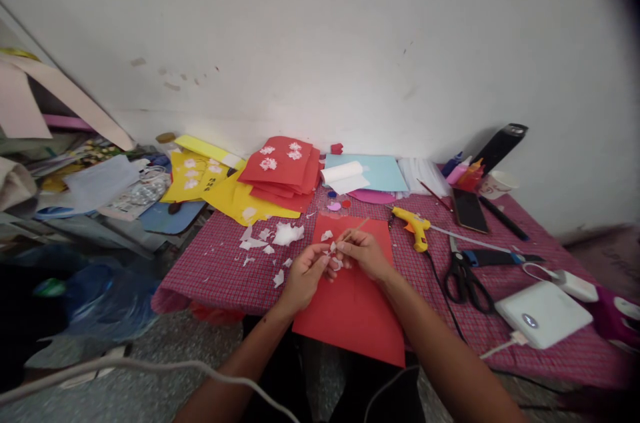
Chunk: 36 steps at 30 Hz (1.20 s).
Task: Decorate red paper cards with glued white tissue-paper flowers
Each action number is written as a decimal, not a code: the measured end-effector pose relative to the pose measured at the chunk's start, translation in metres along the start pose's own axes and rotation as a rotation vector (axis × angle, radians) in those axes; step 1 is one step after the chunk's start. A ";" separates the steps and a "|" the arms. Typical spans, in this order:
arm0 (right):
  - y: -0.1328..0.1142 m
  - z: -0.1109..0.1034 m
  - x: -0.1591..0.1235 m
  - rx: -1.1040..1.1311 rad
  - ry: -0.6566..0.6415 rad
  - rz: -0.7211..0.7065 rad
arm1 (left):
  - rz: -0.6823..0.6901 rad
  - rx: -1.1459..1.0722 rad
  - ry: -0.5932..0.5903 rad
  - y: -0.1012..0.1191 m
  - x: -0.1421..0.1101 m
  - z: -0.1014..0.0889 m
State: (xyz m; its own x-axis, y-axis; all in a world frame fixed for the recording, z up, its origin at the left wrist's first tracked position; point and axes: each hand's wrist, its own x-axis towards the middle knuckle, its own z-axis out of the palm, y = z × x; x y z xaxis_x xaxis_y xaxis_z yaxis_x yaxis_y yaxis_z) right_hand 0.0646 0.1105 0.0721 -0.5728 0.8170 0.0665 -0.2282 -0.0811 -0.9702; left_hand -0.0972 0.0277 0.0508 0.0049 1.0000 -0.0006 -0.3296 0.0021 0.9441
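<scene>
My left hand [307, 276] is closed in a pinch on a small piece of white paper [333, 247] above a red sheet [350, 309]. My right hand [367, 256] meets it there, its fingers pinched together around a thin wooden stick [359, 226] whose end rises past the knuckles. The fingertips partly hide the paper. Another white scrap [327, 235] lies on the red sheet just beyond my fingers. Left of my hands, torn white paper pieces [289, 233] are scattered on the checked tablecloth [200, 276].
Red cards [280, 166] with white flowers and yellow cards [193, 176] lie at the back left. To the right are a yellow glue gun [414, 226], black scissors [465, 279], a utility knife [493, 257], a phone [470, 209] and a white power bank [545, 313]. Cables cross the front.
</scene>
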 end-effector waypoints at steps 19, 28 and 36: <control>0.004 -0.004 0.000 0.008 -0.040 0.176 | 0.087 0.193 -0.108 0.003 -0.005 0.002; 0.003 0.001 0.002 -0.069 0.009 0.113 | 0.055 0.183 -0.075 0.003 -0.007 0.006; -0.006 0.004 0.000 -0.062 0.032 0.051 | 0.024 0.210 -0.063 0.009 -0.008 0.003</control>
State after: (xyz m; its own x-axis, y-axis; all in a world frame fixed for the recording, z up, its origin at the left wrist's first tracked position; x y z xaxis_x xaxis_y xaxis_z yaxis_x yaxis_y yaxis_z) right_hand 0.0631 0.1088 0.0792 -0.5570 0.8305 0.0099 -0.1492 -0.0883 -0.9849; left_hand -0.0971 0.0199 0.0602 0.0609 0.9974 0.0372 -0.1269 -0.0293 0.9915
